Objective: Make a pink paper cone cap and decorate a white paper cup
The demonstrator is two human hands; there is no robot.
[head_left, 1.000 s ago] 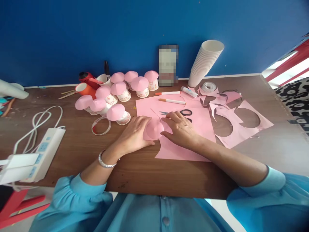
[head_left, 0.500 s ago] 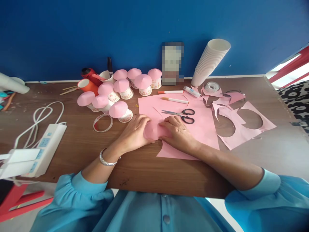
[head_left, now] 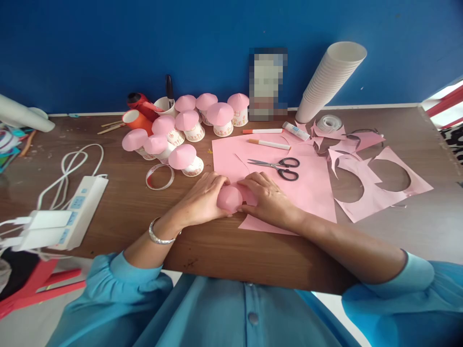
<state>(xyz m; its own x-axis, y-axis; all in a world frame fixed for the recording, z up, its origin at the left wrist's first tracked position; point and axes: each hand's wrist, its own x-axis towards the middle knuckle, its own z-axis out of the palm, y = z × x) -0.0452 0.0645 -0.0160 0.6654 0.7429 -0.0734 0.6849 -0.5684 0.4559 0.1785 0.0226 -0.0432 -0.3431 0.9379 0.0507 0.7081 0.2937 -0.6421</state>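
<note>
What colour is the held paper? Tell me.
The held paper is pink, clearest in the head view.

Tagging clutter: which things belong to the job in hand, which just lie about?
Likely the job: pink paper cone (between left hand and right hand), pink sheet, scissors, cone-topped cups.
Likely just lying about: power strip, wooden sticks.

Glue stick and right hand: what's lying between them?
Scissors and a brown-capped marker lie on the pink sheet between the right hand and the glue stick, as the head view shows.
</note>
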